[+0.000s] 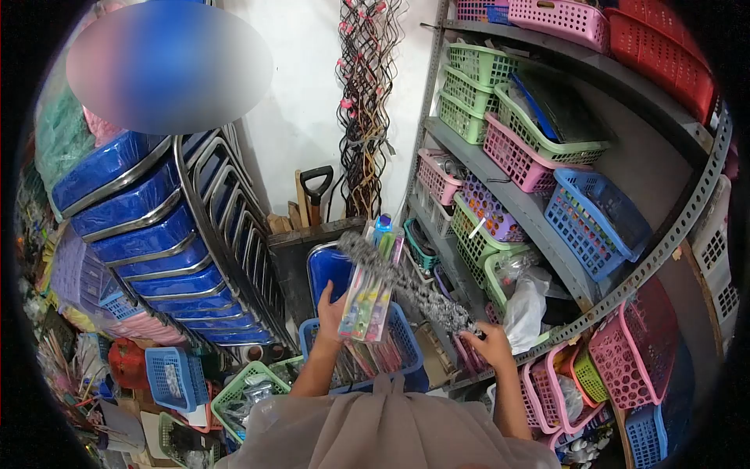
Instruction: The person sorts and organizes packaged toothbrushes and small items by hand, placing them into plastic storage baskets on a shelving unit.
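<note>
My left hand [331, 316] is closed around the side of a clear pack [366, 306] with brightly coloured small items inside; what they are I cannot make out. In my right hand [490, 345] is the end of a fluffy grey-and-black duster [426, 294]. The duster slants up to the left, and its fluffy part crosses over the upper part of the pack. Below the pack stands a blue basket [415, 356] holding several thin, upright packets.
Stacked blue-seated chairs [148, 215] rise on the left. A metal shelf [516, 199] with green, pink and blue baskets curves round on the right. Wavy dark strands [362, 102] hang on the white wall, above a black shovel handle [316, 184]. A green basket [234, 384] stands at lower left.
</note>
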